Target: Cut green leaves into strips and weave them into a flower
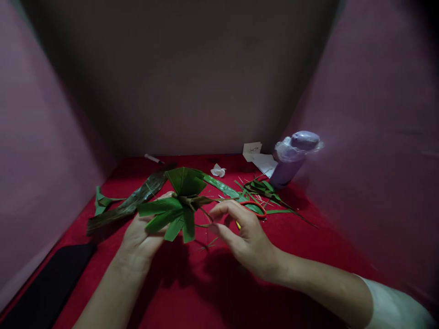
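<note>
- The green leaf flower [185, 224], made of broad, flat, finely ribbed blades that fan out around a twisted, brownish-green centre, is held up above the tabletop in the middle of the scene.
- The left hand [139, 237] grips it from behind and below; the fingers are mostly hidden by the blades.
- The right hand [248, 242] is curled, thumb and forefinger closed on the ends of thin, dry-looking stems [204, 213] that trail to the right from the centre.
- A pale cloth sleeve [394, 301] covers the right forearm.
- The tabletop [284, 301] is covered in deep red, matte cloth.
- Just beyond the right hand are scissors with rounded orange-red handles [263, 212], near a tangle of narrow leaf strips [265, 188] and thin pale sticks.
- To the far right, a purple bottle [287, 172] leans, clear crinkled plastic around its top, beside flat white papers [265, 164].
- A crumpled white scrap [218, 171] lies at the far middle.
- On the left are a long, glossy dark leaf [140, 194] and a folded green piece [102, 201].
- A smooth, flat black object [48, 283] occupies the near left.
</note>
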A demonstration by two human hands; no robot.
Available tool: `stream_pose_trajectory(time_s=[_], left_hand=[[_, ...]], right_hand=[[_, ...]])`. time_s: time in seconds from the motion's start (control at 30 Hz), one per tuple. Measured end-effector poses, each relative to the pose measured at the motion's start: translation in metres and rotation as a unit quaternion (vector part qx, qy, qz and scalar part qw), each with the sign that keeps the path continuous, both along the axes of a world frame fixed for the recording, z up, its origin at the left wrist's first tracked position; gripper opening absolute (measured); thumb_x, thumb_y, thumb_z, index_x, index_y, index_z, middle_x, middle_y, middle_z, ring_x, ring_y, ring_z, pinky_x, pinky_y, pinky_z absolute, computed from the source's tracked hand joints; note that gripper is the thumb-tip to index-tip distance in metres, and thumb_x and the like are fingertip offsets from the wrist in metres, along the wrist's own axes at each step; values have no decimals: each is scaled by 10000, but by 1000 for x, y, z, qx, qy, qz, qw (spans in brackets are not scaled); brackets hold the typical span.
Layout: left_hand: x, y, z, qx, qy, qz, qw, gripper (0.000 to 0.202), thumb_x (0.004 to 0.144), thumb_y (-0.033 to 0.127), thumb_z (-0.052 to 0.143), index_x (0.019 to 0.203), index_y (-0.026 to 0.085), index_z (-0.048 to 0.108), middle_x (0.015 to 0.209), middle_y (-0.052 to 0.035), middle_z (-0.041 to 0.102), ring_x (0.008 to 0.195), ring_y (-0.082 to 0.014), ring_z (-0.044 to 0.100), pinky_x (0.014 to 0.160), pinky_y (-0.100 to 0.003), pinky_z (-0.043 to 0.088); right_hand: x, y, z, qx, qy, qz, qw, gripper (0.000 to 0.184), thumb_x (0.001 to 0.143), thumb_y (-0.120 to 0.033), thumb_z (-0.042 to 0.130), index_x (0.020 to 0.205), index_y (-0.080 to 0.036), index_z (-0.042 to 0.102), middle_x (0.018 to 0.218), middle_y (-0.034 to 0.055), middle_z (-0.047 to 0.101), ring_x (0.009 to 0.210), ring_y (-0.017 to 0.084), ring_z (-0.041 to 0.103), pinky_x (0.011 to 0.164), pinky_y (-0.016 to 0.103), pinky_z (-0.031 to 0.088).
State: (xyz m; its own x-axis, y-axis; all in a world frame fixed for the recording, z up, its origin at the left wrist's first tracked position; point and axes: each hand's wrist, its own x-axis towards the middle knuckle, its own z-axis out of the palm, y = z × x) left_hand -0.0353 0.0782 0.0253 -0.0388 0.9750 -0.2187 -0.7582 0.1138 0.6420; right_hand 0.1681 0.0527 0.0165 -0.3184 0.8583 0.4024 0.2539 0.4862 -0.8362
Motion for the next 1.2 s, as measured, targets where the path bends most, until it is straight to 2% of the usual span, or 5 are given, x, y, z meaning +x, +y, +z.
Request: stream_pose_trajectory(time_s=[0.3,0.5,0.67,0.97,1.2], left_hand=[[5,-2,4,-26,55,-12,998,237,781,8,473,733,125,673,639,-24,706,570,-136,661,607,-227,555],[4,-17,18,76,170,2,983,67,687,78,665,717,133,643,682,-17,701,544,-110,632,533,-177,513],[3,-25,26,120,224,-8,967,44,704,118,661,693,156,641,819,-41,716,699,-152,656,658,-243,532],[-4,-23,25,108,257,-25,960,26,696,143,683,692,166,671,762,-29,721,672,-159,658,649,-258,523],[1,-23,25,102,292,-11,951,16,711,163,679,698,158,687,748,-35,718,650,-143,645,626,-237,508]], right_hand=[[-22,18,-6,-190,166,76,965,109,816,-267,564,814,-173,509,628,-49,477,526,78,441,496,207,377],[-11,13,-6,-187,166,132,959,120,768,-224,632,781,-174,524,704,-34,498,603,77,454,568,206,384],[-7,17,-15,-306,218,256,891,266,802,-382,614,701,-143,552,597,-24,532,466,47,426,452,176,345],[-7,27,-16,-418,215,298,831,285,724,-381,701,785,-135,570,656,7,624,471,70,543,426,182,404],[-17,20,-26,-381,268,249,849,272,674,-343,750,689,-149,560,493,-78,439,403,26,335,405,169,261]])
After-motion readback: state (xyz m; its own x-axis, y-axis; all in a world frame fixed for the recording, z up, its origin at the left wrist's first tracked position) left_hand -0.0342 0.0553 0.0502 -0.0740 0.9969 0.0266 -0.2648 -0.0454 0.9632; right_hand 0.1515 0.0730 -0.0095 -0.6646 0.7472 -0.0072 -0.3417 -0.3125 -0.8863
